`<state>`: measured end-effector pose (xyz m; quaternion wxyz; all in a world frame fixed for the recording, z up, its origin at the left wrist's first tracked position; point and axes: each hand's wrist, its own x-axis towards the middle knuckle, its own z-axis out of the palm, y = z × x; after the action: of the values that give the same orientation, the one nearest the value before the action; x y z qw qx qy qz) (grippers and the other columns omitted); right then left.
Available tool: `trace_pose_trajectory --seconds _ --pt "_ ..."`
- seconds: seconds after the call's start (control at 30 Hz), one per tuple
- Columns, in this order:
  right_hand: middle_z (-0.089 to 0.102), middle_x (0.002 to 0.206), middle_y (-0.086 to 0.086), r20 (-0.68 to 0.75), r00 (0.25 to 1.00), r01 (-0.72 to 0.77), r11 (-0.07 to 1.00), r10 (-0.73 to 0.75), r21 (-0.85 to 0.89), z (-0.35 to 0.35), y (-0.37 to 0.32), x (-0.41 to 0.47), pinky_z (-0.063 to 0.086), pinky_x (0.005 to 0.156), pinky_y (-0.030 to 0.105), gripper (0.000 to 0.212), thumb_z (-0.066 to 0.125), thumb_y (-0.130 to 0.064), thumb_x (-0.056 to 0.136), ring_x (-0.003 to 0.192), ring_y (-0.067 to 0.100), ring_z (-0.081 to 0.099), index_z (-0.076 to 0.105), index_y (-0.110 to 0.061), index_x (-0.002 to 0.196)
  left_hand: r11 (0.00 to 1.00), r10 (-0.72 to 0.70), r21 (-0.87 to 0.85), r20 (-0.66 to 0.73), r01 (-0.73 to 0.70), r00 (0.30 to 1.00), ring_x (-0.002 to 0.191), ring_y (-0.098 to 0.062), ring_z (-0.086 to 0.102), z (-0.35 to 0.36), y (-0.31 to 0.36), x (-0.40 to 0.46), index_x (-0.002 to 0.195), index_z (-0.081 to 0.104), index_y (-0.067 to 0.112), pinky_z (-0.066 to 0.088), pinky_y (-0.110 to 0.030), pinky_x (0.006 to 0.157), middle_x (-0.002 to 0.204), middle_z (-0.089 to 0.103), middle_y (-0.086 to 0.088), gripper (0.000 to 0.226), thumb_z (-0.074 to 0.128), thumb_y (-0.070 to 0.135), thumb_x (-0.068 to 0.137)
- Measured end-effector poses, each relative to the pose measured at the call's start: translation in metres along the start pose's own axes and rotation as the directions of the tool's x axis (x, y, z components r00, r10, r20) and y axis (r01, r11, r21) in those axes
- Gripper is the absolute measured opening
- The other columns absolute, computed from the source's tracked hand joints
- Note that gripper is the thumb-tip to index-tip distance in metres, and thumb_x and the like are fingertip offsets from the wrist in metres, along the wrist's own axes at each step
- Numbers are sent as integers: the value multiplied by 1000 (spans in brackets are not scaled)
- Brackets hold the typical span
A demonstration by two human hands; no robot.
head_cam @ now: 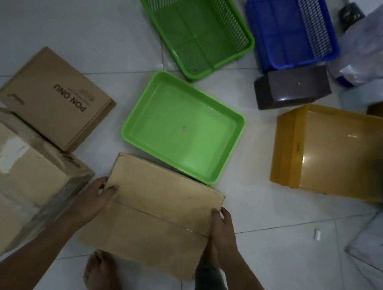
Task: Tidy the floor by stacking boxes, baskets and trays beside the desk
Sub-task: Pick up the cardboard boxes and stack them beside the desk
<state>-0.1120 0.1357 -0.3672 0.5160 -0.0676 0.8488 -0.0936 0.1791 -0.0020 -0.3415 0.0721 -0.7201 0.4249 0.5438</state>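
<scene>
A bare foot (100, 276) stands on the pale tiled floor (78, 24), just under a flat, matte cardboard box (156, 215) with a taped seam across its top. The left hand (93, 200) and right hand (223, 226) clasp its two short sides, fingers (110, 189) curled over the top edges, closed on the cardboard. Its far edge overlaps the near rim of a smooth, shallow green tray (183, 128). Beyond the tray lie a slotted green basket (196, 21) and a blue mesh basket (291, 25). To the left sit a large, crumpled taped carton (10, 175) and a printed brown box (56, 99) touching it. To the right stands a glossy yellow box (331, 150), with a dark brown block (291, 88) behind it
</scene>
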Motion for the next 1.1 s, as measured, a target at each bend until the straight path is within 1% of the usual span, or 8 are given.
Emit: trace_pose_trajectory --seconds 0.13,0.27,0.47,0.57,0.7,0.8,0.87,1.1 --pt "55 133 4 -24 999 30 978 -36 -205 9 2 1 33 105 52 75 22 -75 68 123 30 48 40 -37 131 999 -18 -30 1 18 1000 114 -28 55 9 3 5 135 47 15 46 -39 92 125 58 -8 50 59 36 92" --pt "55 131 4 -5 998 59 979 -62 -196 6 3 -4 33 104 53 72 27 -69 68 122 30 47 39 -37 131 999 -29 -44 -15 28 999 109 -28 56 8 8 -5 134 48 18 47 -41 94 122 59 -8 60 63 44 82" --pt "54 128 2 35 995 96 991 -93 -90 -11 3 -38 39 103 50 68 37 -66 68 121 25 49 43 -35 128 1000 9 9 -46 -9 999 114 -27 56 -18 29 -66 133 48 25 46 -40 94 123 58 -3 59 61 50 80" --pt "55 127 3 58 994 95 993 -92 -63 -32 -13 -79 39 103 50 76 35 -64 64 120 26 49 46 -27 130 999 30 -14 -42 -30 999 114 -25 56 -39 50 -112 135 46 29 46 -45 97 124 58 0 67 55 56 74" --pt "59 120 3 74 990 116 993 -119 36 -74 -45 -142 41 102 49 78 38 -62 61 114 26 53 48 -27 130 997 48 -51 -49 -51 998 112 -26 56 -65 82 -171 135 45 32 45 -46 98 118 58 3 63 57 56 78" --pt "63 116 2 97 986 112 975 -132 192 -114 -67 -188 47 97 47 57 51 -50 74 106 24 59 50 -29 127 992 86 -87 -39 -89 996 107 -25 57 -76 111 -212 131 47 35 47 -46 96 118 59 1 45 59 45 90" --pt "64 115 0 107 986 95 951 -132 293 -139 -73 -213 50 94 46 44 56 -41 83 102 22 62 50 -34 126 988 122 -95 -33 -125 992 110 -25 56 -79 128 -235 133 45 36 46 -43 95 121 58 0 43 58 39 92" --pt "57 111 -12 -4 983 167 880 -184 444 -204 -68 -270 50 85 33 37 55 -31 92 101 12 57 40 -39 125 941 332 -79 19 -329 943 110 -16 47 -76 187 -295 141 40 25 38 -35 93 130 50 1 47 53 20 96"
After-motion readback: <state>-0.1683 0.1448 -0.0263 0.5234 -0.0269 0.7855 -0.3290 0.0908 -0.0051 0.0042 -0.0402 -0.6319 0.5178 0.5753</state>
